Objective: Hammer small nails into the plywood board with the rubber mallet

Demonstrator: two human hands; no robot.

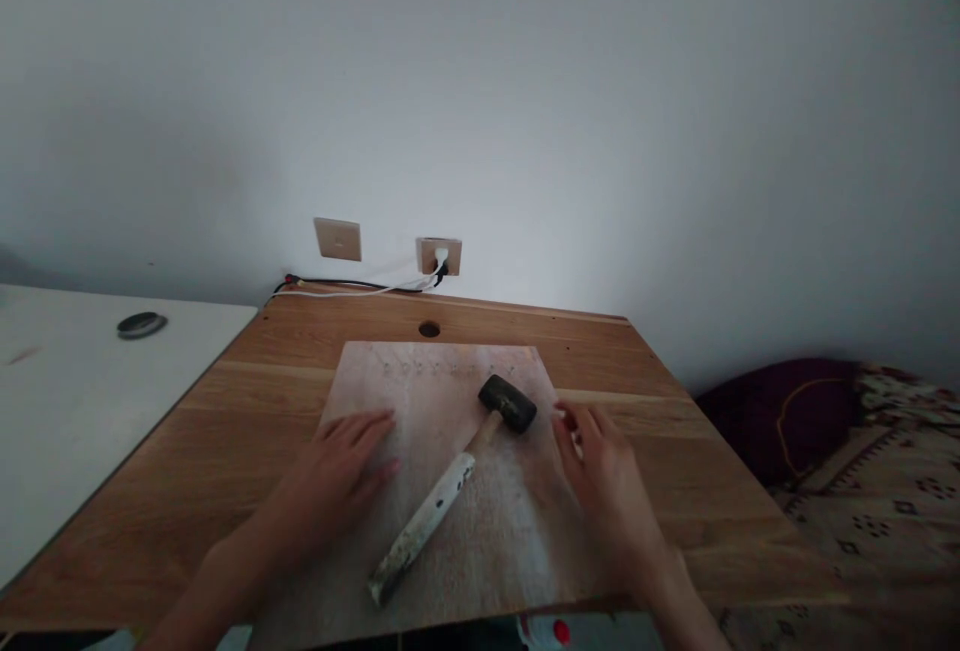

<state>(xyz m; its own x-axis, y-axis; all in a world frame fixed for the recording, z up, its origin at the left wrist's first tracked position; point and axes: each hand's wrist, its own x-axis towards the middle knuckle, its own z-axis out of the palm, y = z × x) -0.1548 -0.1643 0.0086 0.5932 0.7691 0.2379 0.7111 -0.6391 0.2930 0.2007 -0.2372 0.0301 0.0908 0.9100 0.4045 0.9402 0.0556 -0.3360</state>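
A rubber mallet (442,496) with a black head and a worn white-wrapped handle lies diagonally on a pale wooden board (495,551). Its head points to the far right of the board. My left hand (349,461) rests over the board's left side, fingers stretched out and apart, holding nothing. At the right edge of the board is my right hand (596,446), its fingers bent with a gap between thumb and fingers. It seems to touch the edge, and nothing shows in its grasp. A row of small marks runs along the board's far end.
The board lies on a wooden table (675,471) against the wall. Behind it are a cable hole (429,329), white and black cables (352,291) and a wall socket (439,256). A white surface (67,401) with a dark round lid (141,324) adjoins at left. Patterned fabric (885,501) lies right.
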